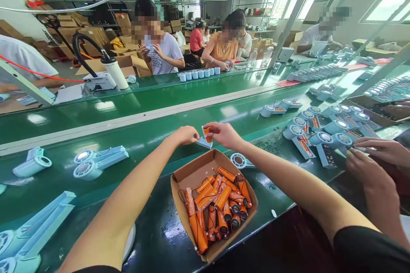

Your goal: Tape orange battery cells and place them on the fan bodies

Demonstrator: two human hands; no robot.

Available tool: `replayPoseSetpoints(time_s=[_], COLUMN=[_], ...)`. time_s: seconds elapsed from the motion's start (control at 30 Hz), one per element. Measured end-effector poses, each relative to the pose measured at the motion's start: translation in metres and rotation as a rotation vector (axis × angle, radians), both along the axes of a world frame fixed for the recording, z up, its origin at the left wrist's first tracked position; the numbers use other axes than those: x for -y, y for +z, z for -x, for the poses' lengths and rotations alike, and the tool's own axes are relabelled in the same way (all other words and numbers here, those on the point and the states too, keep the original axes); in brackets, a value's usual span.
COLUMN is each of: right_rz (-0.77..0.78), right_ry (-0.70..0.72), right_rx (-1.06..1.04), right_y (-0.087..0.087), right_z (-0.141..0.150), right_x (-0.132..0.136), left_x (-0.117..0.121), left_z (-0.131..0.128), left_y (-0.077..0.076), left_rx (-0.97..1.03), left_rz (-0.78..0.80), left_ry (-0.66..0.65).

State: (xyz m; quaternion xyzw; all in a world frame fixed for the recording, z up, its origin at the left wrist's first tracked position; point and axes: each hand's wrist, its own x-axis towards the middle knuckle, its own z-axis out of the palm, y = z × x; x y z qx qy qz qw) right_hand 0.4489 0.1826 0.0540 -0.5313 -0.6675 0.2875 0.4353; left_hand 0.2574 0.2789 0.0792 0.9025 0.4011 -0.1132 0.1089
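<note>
My right hand [226, 135] is closed round an orange wrapped battery [208, 135], pinched between thumb and fingers. Directly below it, a light-blue plastic housing [204, 143] lies on the green belt, its handle towards me. The fingers of my left hand [186, 135] are closed at the left edge of that housing; the exact contact is partly hidden. In front of me stands a cardboard box [181, 198] holding many orange batteries [222, 196] with dark wires. Partly behind my right forearm is another light-blue housing with a round end [238, 161].
Light-blue housings [96, 163] lie along the belt on the left, and more [323, 137] are clustered at the right. A co-worker's hands [374, 162] work there. Across a pale rail [144, 115], people sit behind blue cups [200, 74] and a white cylinder with a black hose [115, 72].
</note>
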Motion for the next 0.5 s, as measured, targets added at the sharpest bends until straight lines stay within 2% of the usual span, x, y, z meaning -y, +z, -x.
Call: replayPoseSetpoints(time_s=[0.07, 0.17, 0.27, 0.37, 0.43, 0.5], right_rz=[0.02, 0.053, 0.073, 0.093, 0.114, 0.112], right_ry=[0.011, -0.023, -0.116, -0.208, -0.157, -0.019], right_rx=[0.084, 0.212, 0.307, 0.379, 0.483, 0.616], right_y=[0.0, 0.01, 0.024, 0.029, 0.026, 0.018], right_z=[0.009, 0.012, 0.009, -0.001, -0.008, -0.011], right_x=[-0.007, -0.005, 0.0, -0.004, -0.01, -0.017], left_x=[0.001, 0.007, 0.011, 0.005, 0.001, 0.0], left_z=[-0.002, -0.011, -0.022, -0.028, -0.03, -0.033], left_y=[0.004, 0.01, 0.013, 0.01, 0.007, 0.006], left_rx=[0.004, 0.005, -0.005, -0.02, -0.013, 0.021], left_rz=[-0.001, -0.017, -0.044, -0.066, -0.088, -0.151], left_ry=[0.029, 0.049, 0.034, 0.032, 0.047, 0.056])
